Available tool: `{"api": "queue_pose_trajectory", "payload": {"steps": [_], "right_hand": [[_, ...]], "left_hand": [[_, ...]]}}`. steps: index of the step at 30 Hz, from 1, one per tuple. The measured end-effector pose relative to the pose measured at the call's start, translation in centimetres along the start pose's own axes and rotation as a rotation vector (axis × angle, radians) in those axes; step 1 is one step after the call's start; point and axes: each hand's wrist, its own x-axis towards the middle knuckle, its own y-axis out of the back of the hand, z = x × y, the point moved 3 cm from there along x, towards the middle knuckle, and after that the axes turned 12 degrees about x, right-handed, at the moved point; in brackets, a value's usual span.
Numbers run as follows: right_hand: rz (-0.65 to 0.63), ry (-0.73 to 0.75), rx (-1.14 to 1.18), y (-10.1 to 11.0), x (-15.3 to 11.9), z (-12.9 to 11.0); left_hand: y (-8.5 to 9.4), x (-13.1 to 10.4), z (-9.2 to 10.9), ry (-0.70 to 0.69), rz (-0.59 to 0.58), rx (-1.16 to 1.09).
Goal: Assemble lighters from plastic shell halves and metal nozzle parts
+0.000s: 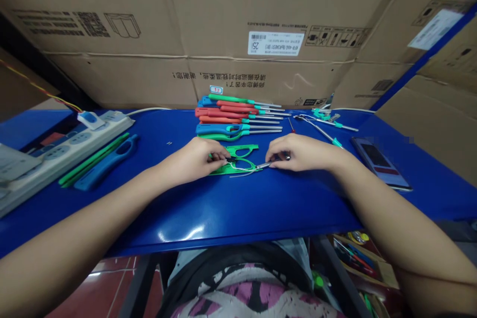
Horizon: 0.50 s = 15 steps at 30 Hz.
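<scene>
My left hand (203, 159) has thumb and forefinger pinched on a small dark part (231, 159); its exact form is mostly hidden by my fingertips. My right hand (294, 153) grips a slim metal tool (264, 165), smooth and greyish, its narrow end directed leftward over the work; what kind of tool, I cannot tell.

Between my hands, on the table (223, 208), lie two green shells — glossy, seemingly moulded plastic, each with an oval loop. The upper shell (231, 150) lies just beyond the lower shell (251, 163). A thin pale wire (242, 175) curves across the near edge of the lower one. The table surface is smooth blue, with bright glare along its near side.

Beyond the shells sits a stack of long-nosed lighters (227, 112), handles in green, red, orange and blue, each with a straight metallic tube pointing right. Right of the stack are a small red-handled tool (292, 126) and bare metal tubes with turquoise collars (328, 120). A flat, dark-screened phone (380, 161) lies farther right. To the left, a blue shell (106, 164) rests beside a white power strip (70, 146). Behind everything — creased, matte brown cardboard (149, 30) with inverted black print.
</scene>
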Motion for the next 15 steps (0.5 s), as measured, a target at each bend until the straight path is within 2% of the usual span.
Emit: {"api": "queue_pose_trajectory", "payload": {"steps": [7,15], "right_hand": [[-0.001,0.034,-0.007,-0.4,0.2,-0.5],[-0.064,-0.099,-0.388,-1.4,0.1,-3.1]], "left_hand": [[0.0,0.0,-0.2,0.041,0.012,-0.022],[0.0,0.1,-0.3,0.008,0.016,0.023]]}}
